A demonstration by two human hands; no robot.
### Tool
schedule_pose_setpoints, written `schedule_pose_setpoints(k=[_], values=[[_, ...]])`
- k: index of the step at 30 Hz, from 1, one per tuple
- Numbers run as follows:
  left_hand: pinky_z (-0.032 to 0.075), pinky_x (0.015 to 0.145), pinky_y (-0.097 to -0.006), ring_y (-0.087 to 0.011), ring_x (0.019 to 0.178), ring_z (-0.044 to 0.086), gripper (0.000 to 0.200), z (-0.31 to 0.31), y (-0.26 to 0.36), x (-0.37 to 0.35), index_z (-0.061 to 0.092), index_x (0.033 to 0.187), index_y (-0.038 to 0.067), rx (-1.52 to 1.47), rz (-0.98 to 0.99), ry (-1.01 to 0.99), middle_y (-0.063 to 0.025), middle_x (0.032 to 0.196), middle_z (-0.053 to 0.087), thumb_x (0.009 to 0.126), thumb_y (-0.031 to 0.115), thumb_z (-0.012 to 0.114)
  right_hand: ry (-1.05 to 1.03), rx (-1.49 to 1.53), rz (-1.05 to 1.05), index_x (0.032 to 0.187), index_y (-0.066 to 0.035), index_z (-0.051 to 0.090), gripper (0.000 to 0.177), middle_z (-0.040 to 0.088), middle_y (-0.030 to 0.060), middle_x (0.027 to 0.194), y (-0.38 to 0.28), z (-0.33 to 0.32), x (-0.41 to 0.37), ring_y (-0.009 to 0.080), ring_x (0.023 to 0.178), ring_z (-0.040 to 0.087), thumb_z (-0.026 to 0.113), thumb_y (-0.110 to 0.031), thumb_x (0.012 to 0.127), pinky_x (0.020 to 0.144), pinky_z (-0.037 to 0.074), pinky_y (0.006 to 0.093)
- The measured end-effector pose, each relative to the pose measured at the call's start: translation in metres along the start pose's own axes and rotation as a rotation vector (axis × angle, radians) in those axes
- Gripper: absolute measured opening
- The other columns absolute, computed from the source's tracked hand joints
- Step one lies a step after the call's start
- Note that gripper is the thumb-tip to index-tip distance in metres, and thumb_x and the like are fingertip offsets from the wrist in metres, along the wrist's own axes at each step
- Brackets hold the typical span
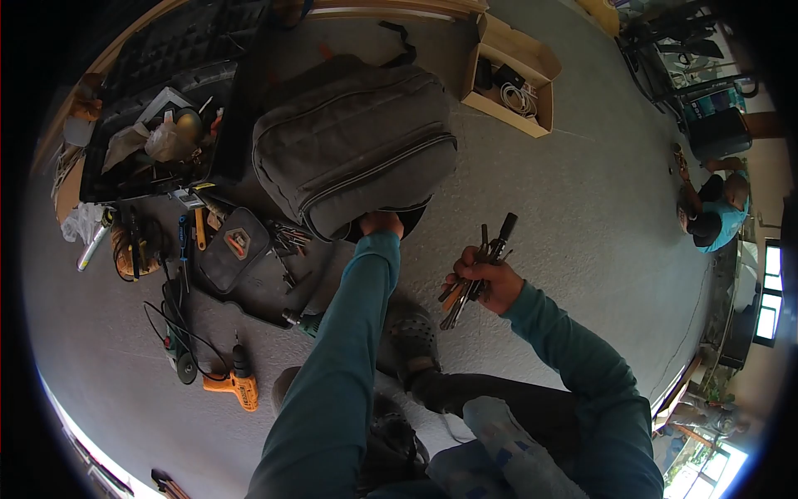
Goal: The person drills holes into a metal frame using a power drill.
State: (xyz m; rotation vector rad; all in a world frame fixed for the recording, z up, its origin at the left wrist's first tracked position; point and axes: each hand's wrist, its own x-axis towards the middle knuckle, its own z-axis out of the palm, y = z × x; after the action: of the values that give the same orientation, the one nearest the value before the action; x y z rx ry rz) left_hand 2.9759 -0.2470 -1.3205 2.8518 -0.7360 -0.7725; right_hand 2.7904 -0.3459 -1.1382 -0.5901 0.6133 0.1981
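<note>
A dark grey backpack (pixel 357 141) lies on the floor in front of me. My left hand (pixel 381 223) reaches into an opening at its near side, and its fingers are hidden inside. To the right of the bag, my right hand (pixel 492 284) is closed around a bunch of slim tools (pixel 467 298), some metal and some dark-handled, held above the floor. Their exact kinds are hard to make out. Left of my left forearm, more thin metal pieces (pixel 289 239) lie loose beside a dark flat case (pixel 234 249).
An orange drill (pixel 238 382) and an angle grinder (pixel 179 353) with its cord lie at left. A black toolbox (pixel 212 158) stands open at upper left. A cardboard box (pixel 540 116) holds cables. Another person (pixel 719 208) is low down at far right.
</note>
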Motion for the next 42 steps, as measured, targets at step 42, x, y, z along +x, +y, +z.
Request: schedule_pose_setpoints(k=[42], values=[[0.046, 0.073, -0.0259, -0.0120, 0.081, 0.059, 0.022, -0.110, -0.138, -0.199, 0.062, 0.108, 0.001, -1.693, -0.121, 0.282, -0.0037, 0.088, 0.064, 0.091, 0.013, 0.056, 0.263, 0.232, 0.026, 0.092, -0.003, 0.058, 0.021, 0.061, 0.0129, 0.079, 0.080, 0.043, 0.175, 0.0238, 0.063, 0.061, 0.055, -0.023, 0.089, 0.054, 0.050, 0.0391]])
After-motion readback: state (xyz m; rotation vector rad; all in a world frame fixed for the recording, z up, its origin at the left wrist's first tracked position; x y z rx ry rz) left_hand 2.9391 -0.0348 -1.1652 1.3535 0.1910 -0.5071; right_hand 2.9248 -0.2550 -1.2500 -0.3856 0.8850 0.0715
